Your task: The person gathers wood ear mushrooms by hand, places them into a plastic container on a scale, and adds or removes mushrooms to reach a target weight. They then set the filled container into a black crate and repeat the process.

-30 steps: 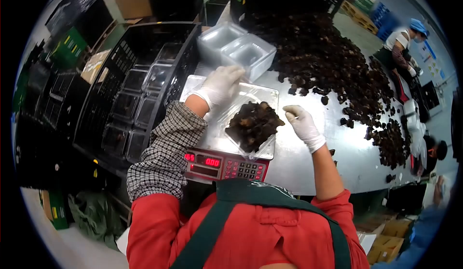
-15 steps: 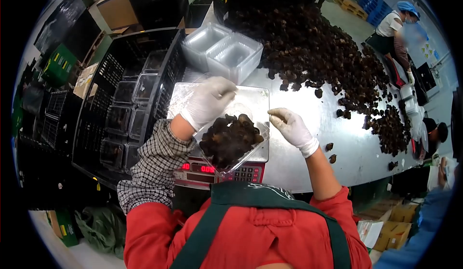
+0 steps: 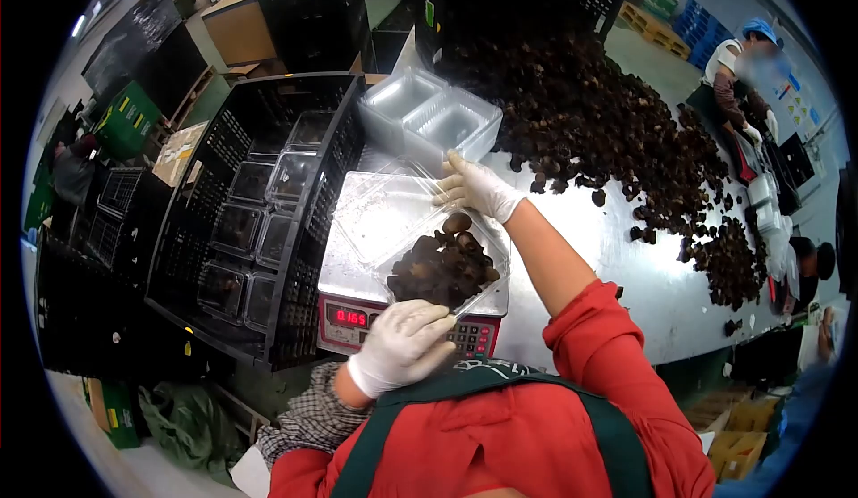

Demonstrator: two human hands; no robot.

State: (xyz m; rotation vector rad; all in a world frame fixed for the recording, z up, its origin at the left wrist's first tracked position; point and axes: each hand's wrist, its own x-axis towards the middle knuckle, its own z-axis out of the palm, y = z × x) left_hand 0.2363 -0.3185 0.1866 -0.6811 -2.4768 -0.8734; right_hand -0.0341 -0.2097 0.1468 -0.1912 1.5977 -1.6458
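A clear plastic clamshell container full of dark mushrooms rests on the steel pan of a scale. Its empty lid lies open toward the far left. My left hand, in a white glove, curls around the container's near corner, just above the scale's red display. My gloved right hand reaches across to the far edge, with its fingers pinching the rim by the lid's hinge.
A black crate at the left holds several closed containers. Stacked empty containers stand behind the scale. A big mushroom pile covers the steel table. Other people work at the right. More crates stand behind.
The container went from being lifted and tilted to resting on the scale, whose display changed. My left hand came back to the near corner. My right hand crossed to the far edge.
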